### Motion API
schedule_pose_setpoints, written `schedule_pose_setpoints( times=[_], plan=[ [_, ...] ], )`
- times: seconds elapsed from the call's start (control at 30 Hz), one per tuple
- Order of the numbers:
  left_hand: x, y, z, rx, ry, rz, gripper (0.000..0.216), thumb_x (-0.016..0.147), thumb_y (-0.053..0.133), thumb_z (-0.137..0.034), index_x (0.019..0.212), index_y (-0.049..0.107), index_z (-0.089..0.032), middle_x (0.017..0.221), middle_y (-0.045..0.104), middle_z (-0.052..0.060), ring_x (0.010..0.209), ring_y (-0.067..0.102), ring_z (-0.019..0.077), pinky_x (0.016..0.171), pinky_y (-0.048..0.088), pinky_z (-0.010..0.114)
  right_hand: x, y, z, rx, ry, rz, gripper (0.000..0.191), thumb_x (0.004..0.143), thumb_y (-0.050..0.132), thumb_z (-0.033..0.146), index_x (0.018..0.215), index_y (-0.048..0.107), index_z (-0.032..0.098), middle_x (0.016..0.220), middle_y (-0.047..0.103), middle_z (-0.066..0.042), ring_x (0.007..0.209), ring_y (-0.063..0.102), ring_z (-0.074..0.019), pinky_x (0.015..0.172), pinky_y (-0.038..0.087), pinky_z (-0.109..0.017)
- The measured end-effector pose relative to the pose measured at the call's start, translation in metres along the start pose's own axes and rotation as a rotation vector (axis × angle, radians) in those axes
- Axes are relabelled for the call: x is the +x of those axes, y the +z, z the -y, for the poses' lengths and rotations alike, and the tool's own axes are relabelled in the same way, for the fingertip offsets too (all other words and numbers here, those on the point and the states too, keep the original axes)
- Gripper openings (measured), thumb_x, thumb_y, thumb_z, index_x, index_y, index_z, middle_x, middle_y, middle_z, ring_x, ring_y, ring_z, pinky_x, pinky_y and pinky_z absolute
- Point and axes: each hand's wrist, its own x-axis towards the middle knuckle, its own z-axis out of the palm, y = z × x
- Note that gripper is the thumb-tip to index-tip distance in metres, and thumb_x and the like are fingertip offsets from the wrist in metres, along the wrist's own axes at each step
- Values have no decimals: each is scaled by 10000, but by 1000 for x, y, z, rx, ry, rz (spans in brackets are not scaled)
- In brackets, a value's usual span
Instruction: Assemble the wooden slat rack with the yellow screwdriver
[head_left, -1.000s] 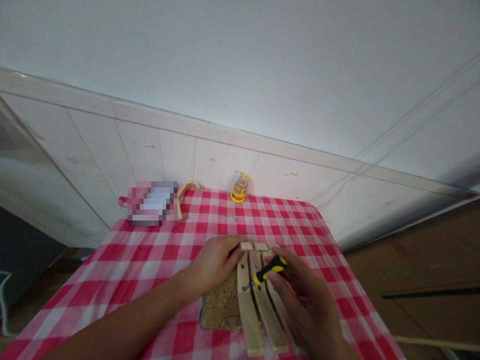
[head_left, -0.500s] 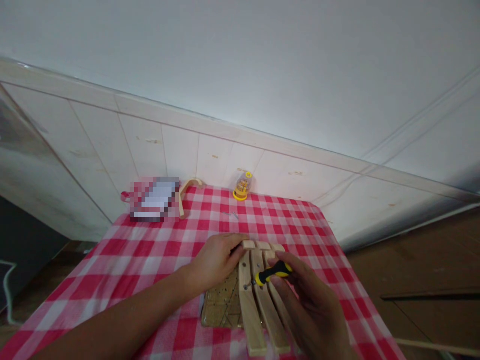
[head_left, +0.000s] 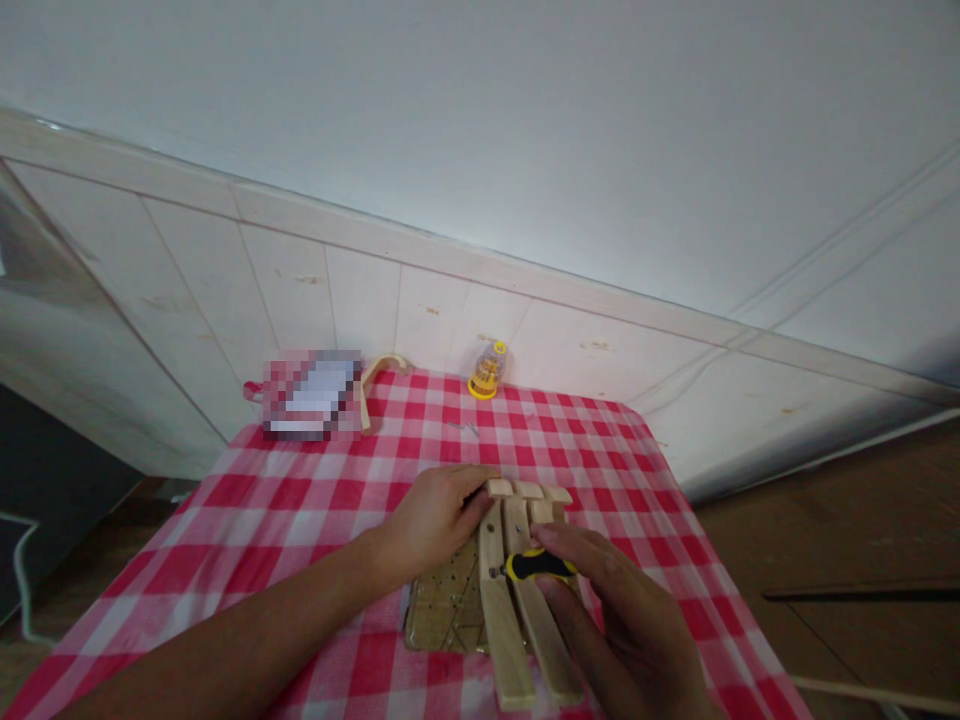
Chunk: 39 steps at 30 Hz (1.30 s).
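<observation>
My right hand (head_left: 630,615) is closed on a black and yellow screwdriver (head_left: 536,566). The screwdriver lies almost level, with its tip at the lower hole of the leftmost of several curved wooden slats (head_left: 506,640). My left hand (head_left: 431,515) is wrapped round the far end of these slats; its fingertips are partly hidden. A second hole or screw shows farther up the same slat. Beneath the slats rests a brown, shiny, patterned slab (head_left: 446,605). The right-hand slats are partly covered by my right hand.
A loose curved wooden piece (head_left: 366,395) leans near the wall beside a blurred phone-like object (head_left: 311,395). A clear and yellow bit container (head_left: 488,370) stands at the back of the checked tablecloth (head_left: 337,500). Small metal pieces (head_left: 472,430) lie in front of it.
The screwdriver's handle has dropped from an upward slant to nearly level, and my right hand has turned with it. My left hand stays on the slats.
</observation>
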Motion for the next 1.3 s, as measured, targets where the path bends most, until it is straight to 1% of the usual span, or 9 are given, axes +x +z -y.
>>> schedule_pose_setpoints(
  times=[0.13, 0.2, 0.33, 0.5, 0.7, 1.0, 1.1, 1.17, 1.3],
  plan=[
    [0, 0, 1, -5, 9, 0, 256, 1004, 480, -234, 1077, 724, -207, 1019, 800, 66, 938, 741, 225, 823, 534, 310, -1, -8, 5, -76, -56, 72, 401, 964, 616, 155, 1337, 670, 293, 1314, 723, -78, 1204, 711, -250, 984, 631, -349],
    [-1, 0, 1, 1, 3, -1, 254, 1005, 482, -239, 1067, 726, -208, 1016, 800, 66, 934, 741, 224, 823, 534, 309, 0, -10, 6, -125, -64, 49, 376, 969, 630, 191, 1332, 669, 282, 1253, 752, -79, 1149, 738, -249, 962, 641, -343],
    [-1, 0, 3, 9, -1, 2, 254, 1007, 479, -248, 1040, 727, -202, 1009, 799, 70, 925, 742, 229, 815, 535, 317, 8, -9, 8, -145, -56, 4, 254, 961, 669, 225, 1208, 707, 268, 1052, 802, -54, 919, 796, -217, 844, 676, -295],
    [-1, 1, 4, 8, 6, -2, 252, 1006, 483, -255, 1059, 723, -203, 1012, 801, 70, 933, 746, 241, 811, 539, 330, 18, -9, 13, -189, -40, -20, 157, 963, 694, 330, 1086, 724, 237, 938, 803, -46, 803, 794, -205, 739, 674, -266],
    [0, 1, 3, -6, 15, -5, 255, 999, 486, -232, 1093, 722, -205, 1053, 806, 70, 963, 751, 241, 828, 538, 332, 21, -7, 14, -180, 21, -56, 212, 934, 733, 430, 995, 718, 227, 791, 765, -25, 633, 746, -169, 563, 623, -214],
    [-1, 0, 2, 8, 4, 1, 250, 1004, 487, -240, 1074, 722, -196, 1057, 803, 75, 964, 747, 239, 828, 531, 329, 21, -3, 12, -92, 45, -73, 195, 908, 768, 390, 950, 664, 231, 738, 723, 0, 591, 711, -154, 529, 592, -212],
    [0, -1, 1, 14, 2, 6, 253, 1010, 483, -251, 1079, 719, -194, 1033, 801, 72, 949, 744, 235, 814, 526, 322, 18, 1, 9, -45, 45, -107, 217, 905, 766, 424, 933, 649, 243, 716, 696, 19, 565, 679, -137, 515, 571, -203],
    [0, -1, 0, 17, 4, 10, 255, 1015, 478, -258, 1071, 718, -192, 1003, 799, 68, 923, 741, 230, 793, 520, 315, 14, 3, 6, -38, 82, -122, 258, 893, 771, 474, 907, 647, 249, 705, 681, 24, 561, 657, -131, 498, 548, -198],
    [-1, -1, -1, 13, 11, 5, 247, 1017, 480, -254, 1069, 713, -190, 987, 795, 63, 903, 736, 223, 777, 513, 306, 8, 9, 3, -22, 249, -115, 386, 815, 808, 594, 852, 650, 243, 727, 699, 0, 596, 656, -150, 504, 543, -217]
  ],
)
